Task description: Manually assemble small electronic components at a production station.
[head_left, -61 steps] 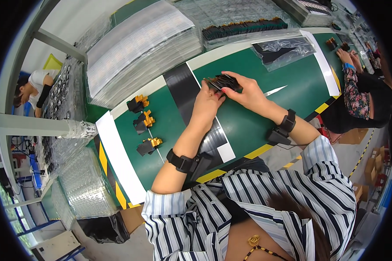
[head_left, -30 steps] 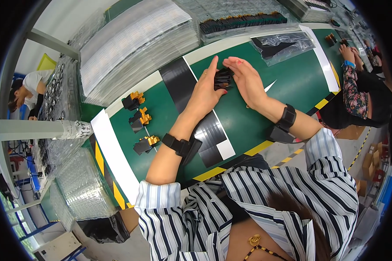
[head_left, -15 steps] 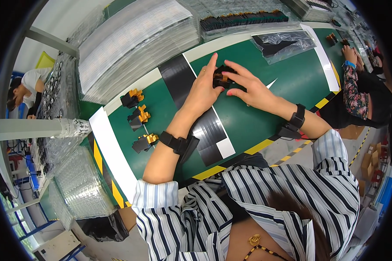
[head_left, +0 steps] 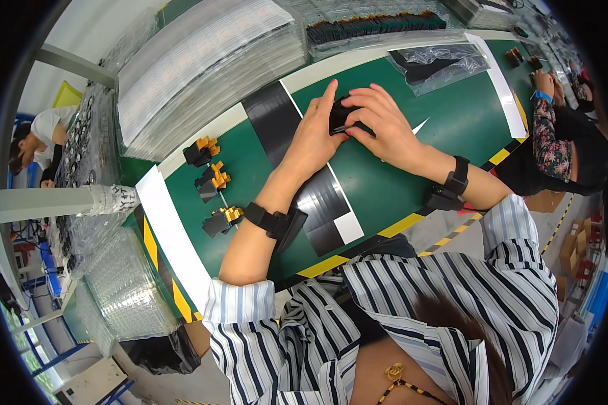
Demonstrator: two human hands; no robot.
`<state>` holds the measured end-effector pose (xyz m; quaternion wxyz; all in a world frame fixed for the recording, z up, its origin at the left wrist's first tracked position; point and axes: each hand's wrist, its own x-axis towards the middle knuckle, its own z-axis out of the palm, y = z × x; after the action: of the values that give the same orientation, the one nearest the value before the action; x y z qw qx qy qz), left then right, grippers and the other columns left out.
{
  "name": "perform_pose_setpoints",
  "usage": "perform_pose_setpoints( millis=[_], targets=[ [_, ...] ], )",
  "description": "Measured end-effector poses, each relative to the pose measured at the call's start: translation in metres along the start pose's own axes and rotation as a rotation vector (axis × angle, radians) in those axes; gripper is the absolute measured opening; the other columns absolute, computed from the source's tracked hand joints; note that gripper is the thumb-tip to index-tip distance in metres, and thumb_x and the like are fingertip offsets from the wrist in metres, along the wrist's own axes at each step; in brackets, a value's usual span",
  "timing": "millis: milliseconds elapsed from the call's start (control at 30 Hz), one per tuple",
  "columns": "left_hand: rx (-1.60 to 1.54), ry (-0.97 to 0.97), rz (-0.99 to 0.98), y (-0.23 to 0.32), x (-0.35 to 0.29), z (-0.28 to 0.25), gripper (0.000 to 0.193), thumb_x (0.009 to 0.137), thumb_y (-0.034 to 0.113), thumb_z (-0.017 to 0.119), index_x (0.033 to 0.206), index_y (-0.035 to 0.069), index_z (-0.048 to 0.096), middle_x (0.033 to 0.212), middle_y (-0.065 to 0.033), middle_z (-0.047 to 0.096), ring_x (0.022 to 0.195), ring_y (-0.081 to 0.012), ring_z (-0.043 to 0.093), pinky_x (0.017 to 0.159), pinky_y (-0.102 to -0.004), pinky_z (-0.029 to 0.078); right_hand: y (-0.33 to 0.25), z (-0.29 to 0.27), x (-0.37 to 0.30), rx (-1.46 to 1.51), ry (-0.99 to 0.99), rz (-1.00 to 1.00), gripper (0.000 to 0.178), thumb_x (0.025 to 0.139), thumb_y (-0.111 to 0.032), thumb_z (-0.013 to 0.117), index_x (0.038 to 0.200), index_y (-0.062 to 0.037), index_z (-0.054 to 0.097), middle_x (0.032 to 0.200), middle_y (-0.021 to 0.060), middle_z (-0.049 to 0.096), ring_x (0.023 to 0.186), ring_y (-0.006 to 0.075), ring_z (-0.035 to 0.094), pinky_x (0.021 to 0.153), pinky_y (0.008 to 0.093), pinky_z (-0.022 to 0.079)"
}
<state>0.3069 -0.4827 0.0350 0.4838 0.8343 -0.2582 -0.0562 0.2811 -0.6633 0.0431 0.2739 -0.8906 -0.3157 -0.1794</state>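
Note:
Over the green tabletop, a small black part (head_left: 340,116) sits between my two hands, its exact kind partly hidden by the fingers. My left hand (head_left: 311,138) holds it from the left, thumb at its near edge and index finger stretched up along its side. From the right, my right hand (head_left: 386,127) pinches it with thumb and bent fingers. To the left, three black-and-orange pieces lie in a slanting row: a far one (head_left: 201,151), a middle one (head_left: 213,181) and a near one (head_left: 221,221).
A tall stack of clear plastic trays (head_left: 209,81) stands behind at left. Beyond the table's far edge, another tray holds a row of black-and-orange pieces (head_left: 378,28). A clear bag with black content (head_left: 439,67) lies at far right. A co-worker's patterned sleeve (head_left: 550,148) shows farther right.
The part between my hands has turned, so its orange portion no longer shows and a black face does. My right fingers have curled around it more closely.

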Motion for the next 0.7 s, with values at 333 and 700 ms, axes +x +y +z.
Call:
perform_pose_setpoints(
  millis=[333,700],
  targets=[
    [-0.127,-0.011,-0.062,-0.004,0.000,0.003,0.090,0.072,-0.006,0.067,0.144,0.017,0.021,0.115,-0.0143,0.046,0.105,-0.0247,0.051,0.092,-0.0329,0.044,-0.008,0.011,0.002,0.142,0.096,0.213,0.054,0.078,-0.002,0.063,0.129,-0.0054,0.044,0.130,0.0142,0.042,0.118,0.0331,0.044,0.104,0.0386,0.033],
    [-0.054,0.000,0.004,0.002,0.000,0.001,0.089,0.072,-0.008,0.063,0.145,0.015,0.018,0.116,-0.0156,0.046,0.107,-0.0275,0.050,0.094,-0.0347,0.042,0.001,0.015,-0.008,0.284,-0.015,0.188,0.051,0.077,-0.003,0.066,0.123,-0.0028,0.047,0.127,0.0149,0.043,0.118,0.0319,0.043,0.097,0.0369,0.039]
  ],
)
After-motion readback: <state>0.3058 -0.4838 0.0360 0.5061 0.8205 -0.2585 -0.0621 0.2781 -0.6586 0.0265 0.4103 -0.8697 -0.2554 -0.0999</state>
